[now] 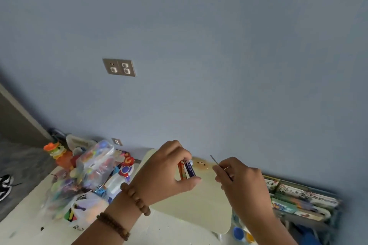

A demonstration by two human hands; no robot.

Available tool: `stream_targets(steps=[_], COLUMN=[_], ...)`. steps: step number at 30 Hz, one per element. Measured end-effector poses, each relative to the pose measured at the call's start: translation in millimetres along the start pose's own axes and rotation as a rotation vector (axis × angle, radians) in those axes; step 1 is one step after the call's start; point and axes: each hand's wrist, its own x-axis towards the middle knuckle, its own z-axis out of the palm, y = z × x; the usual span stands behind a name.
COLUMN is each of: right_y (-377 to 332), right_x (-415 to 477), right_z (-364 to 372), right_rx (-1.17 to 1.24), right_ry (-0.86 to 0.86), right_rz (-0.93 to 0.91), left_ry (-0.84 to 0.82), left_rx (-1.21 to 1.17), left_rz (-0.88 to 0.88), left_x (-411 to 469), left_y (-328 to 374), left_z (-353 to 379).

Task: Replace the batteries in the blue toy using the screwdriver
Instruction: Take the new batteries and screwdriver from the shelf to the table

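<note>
My left hand [169, 173] is raised above the pale table and pinches two batteries [186, 170] side by side, one orange and one dark blue, between fingers and thumb. To its right my right hand [239, 181] grips a thin screwdriver [216, 161]; its metal shaft points up and to the left, and the handle is hidden in my fist. The two hands are a short distance apart. No blue toy can be identified in this view.
A pale yellow table [199, 205] stands against a blue wall. Clear bags of colourful small toys [89, 169] pile up on the left. A rack of books [298, 199] stands at the right, and a wall socket [119, 67] is above.
</note>
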Motion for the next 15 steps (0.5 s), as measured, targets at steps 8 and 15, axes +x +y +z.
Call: stream_targets(steps=[8,15], right_y=[-3.9,0.5], right_x=[44.2,73.4], right_z=[78.4,154.6], right_rx=[-0.031,-0.083], right_ry=[0.133,0.166], right_rz=[0.277,0.352], left_ry=[-0.098,-0.174], left_rx=[-0.113,-0.126], left_rz=[0.245,0.315], left_x=[67.0,69.5], left_y=[-110.6,-202.8], left_z=[30.0,78.6])
